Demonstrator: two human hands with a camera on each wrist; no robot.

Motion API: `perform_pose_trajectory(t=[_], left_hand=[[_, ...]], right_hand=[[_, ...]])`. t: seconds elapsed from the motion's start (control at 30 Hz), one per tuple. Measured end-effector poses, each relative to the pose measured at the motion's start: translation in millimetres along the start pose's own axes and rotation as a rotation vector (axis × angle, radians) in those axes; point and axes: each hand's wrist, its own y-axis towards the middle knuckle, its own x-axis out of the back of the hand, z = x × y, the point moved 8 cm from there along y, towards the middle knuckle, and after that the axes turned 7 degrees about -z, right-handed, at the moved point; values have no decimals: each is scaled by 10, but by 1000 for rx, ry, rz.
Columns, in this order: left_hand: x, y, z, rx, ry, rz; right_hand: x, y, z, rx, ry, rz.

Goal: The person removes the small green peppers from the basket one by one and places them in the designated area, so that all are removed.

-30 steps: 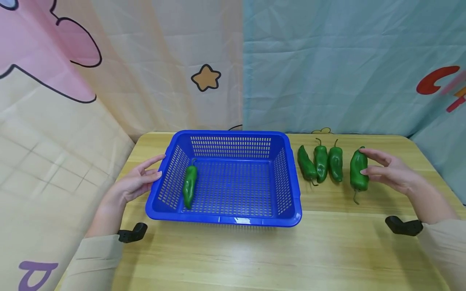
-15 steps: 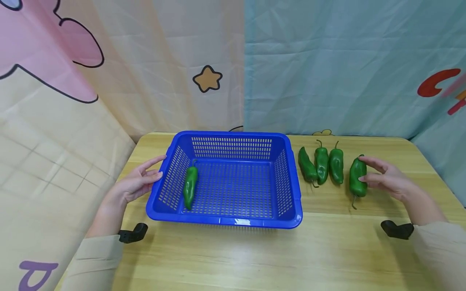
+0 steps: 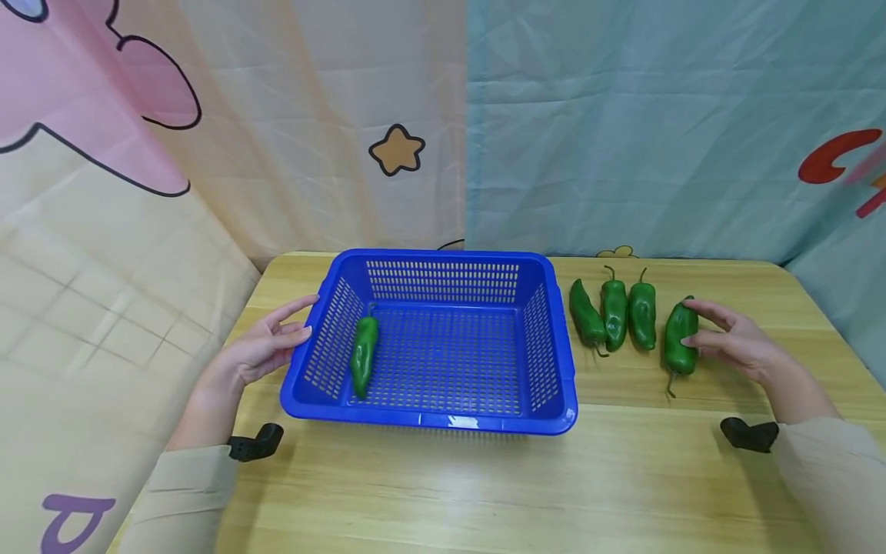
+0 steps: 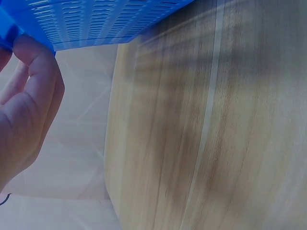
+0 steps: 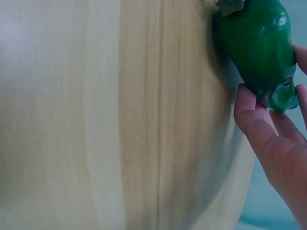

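A blue plastic basket [image 3: 429, 419] with slotted walls stands on the table, and one green pepper [image 3: 363, 356] lies inside near its left wall. My left hand [image 3: 261, 346] holds the basket's left rim with thumb and fingers; in the left wrist view the fingers [image 4: 41, 72] bend at the rim. My right hand [image 3: 737, 342] pinches another green pepper [image 3: 681, 338] between thumb and fingers, its stem pointing toward me. The right wrist view shows that pepper [image 5: 261, 45] close to the tabletop; whether it touches is unclear.
Several more green peppers lie between the basket and the right hand: a left one [image 3: 587, 314], a middle one [image 3: 614, 315] and a right one [image 3: 642, 317]. A printed curtain [image 3: 588, 115] hangs behind the wooden table [image 3: 443, 492].
My right hand has moved the pepper slightly toward me and stays pinched on it. The rightmost of the three loose peppers looks slightly straighter. My left hand and the basket stay put.
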Motion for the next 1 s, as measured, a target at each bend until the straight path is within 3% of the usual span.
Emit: perform_pose_trajectory(t=[0.27,0.7,1.0], left_hand=[[-5,20,-17,7,10,-4],[-5,1,-16,9,27,-17],[-7,3,-14,14,13,-12]], right_hand=[[67,57,18,-21,-103,-51],[12,191,75,-42,-256,-64],[-28,276,121,-50,-291,-68]])
